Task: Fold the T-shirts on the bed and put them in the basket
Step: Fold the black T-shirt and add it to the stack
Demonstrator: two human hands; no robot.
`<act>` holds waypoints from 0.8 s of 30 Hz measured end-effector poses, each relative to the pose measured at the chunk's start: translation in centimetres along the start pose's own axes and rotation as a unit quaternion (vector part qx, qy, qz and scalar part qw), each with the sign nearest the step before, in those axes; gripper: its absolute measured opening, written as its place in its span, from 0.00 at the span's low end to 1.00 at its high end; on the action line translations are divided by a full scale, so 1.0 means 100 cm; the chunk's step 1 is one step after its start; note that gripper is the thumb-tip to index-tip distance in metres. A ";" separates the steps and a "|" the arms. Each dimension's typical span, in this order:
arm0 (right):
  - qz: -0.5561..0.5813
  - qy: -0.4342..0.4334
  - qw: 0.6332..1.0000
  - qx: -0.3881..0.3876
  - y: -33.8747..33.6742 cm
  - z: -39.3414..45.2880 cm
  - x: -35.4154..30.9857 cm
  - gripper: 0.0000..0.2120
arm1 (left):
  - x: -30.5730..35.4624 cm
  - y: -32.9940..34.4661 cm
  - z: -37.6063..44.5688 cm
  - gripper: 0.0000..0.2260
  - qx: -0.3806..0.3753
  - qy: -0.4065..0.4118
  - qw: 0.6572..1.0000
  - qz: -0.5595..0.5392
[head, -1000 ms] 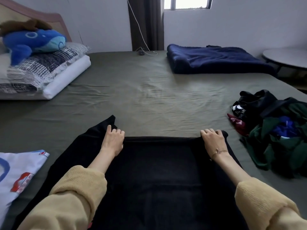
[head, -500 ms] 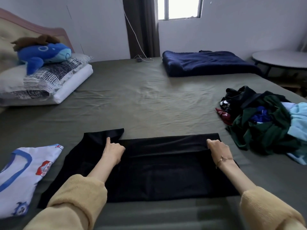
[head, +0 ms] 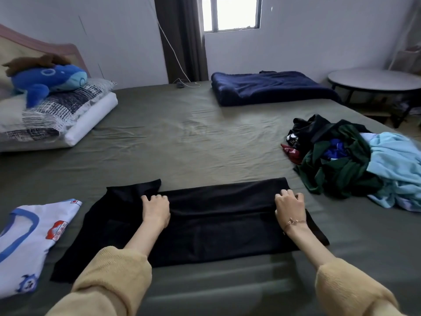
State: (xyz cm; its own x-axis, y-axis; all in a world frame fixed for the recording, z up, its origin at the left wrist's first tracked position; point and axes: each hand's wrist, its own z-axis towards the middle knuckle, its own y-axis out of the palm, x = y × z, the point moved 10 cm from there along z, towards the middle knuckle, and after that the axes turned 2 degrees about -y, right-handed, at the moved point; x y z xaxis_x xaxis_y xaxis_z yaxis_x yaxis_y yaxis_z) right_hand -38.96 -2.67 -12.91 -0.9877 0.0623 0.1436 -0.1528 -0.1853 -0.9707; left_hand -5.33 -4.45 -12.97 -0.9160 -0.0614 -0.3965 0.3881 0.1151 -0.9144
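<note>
A black T-shirt (head: 218, 222) lies flat on the olive bed sheet (head: 182, 137) in front of me, folded into a wide band with one sleeve sticking out at the far left. My left hand (head: 156, 209) grips the folded far edge near that sleeve. My right hand (head: 289, 207), with a bracelet on the wrist, grips the same edge at the shirt's right end. A white T-shirt with blue trim (head: 29, 242) lies at the near left. No basket is in view.
A heap of unfolded clothes (head: 355, 156), dark green, black and light blue, lies at the right. A folded navy blanket (head: 268, 87) lies at the far side. Pillows (head: 57, 115) with a blue plush toy (head: 45, 80) sit at the left. A round table (head: 376, 80) stands beyond the bed's right edge.
Both hands have drawn the shirt's far edge towards me while the view pulled back. The shirt now forms a narrower band, with bare sheet showing in front of it.
</note>
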 end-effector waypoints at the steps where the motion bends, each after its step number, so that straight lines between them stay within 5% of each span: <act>1: 0.033 -0.013 0.999 0.026 -0.002 0.001 -0.007 0.12 | 0.008 -0.002 0.000 0.16 0.020 0.006 1.000 -0.019; 3: 0.124 -0.055 0.990 0.025 -0.002 0.003 -0.024 0.06 | 0.026 -0.005 -0.001 0.17 0.051 0.027 0.996 -0.073; 4: 0.161 -0.064 0.985 0.004 0.004 0.006 -0.033 0.11 | 0.037 -0.004 0.000 0.18 0.048 0.043 0.992 -0.113; 7: 0.205 -0.051 0.965 -0.153 0.043 0.007 -0.048 0.25 | 0.068 0.017 -0.003 0.25 -0.050 0.094 0.965 -0.240; 10: 0.181 -0.016 0.961 -0.209 0.064 0.003 -0.039 0.28 | 0.073 0.036 -0.006 0.26 -0.109 0.077 0.946 -0.295; 14: 0.147 0.029 0.967 -0.206 0.063 0.006 -0.022 0.27 | 0.067 0.036 0.001 0.23 -0.100 0.030 0.943 -0.315; 19: 0.120 0.011 0.989 -0.085 0.029 0.029 -0.031 0.22 | 0.059 0.004 0.023 0.13 0.022 0.045 0.939 -0.340; 24: 0.162 -0.054 0.981 -0.093 0.033 0.057 -0.049 0.22 | 0.050 0.004 0.048 0.24 0.045 0.076 0.960 -0.266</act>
State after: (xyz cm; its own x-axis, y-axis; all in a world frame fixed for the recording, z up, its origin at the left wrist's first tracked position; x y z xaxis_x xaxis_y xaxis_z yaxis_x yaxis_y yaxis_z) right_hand -34.79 -9.17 -15.69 -0.9828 -0.0759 -0.1684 0.1685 0.0048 -0.9857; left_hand -9.27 -9.48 -15.66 -0.9887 0.0575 0.1386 -0.1376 0.0209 -0.9903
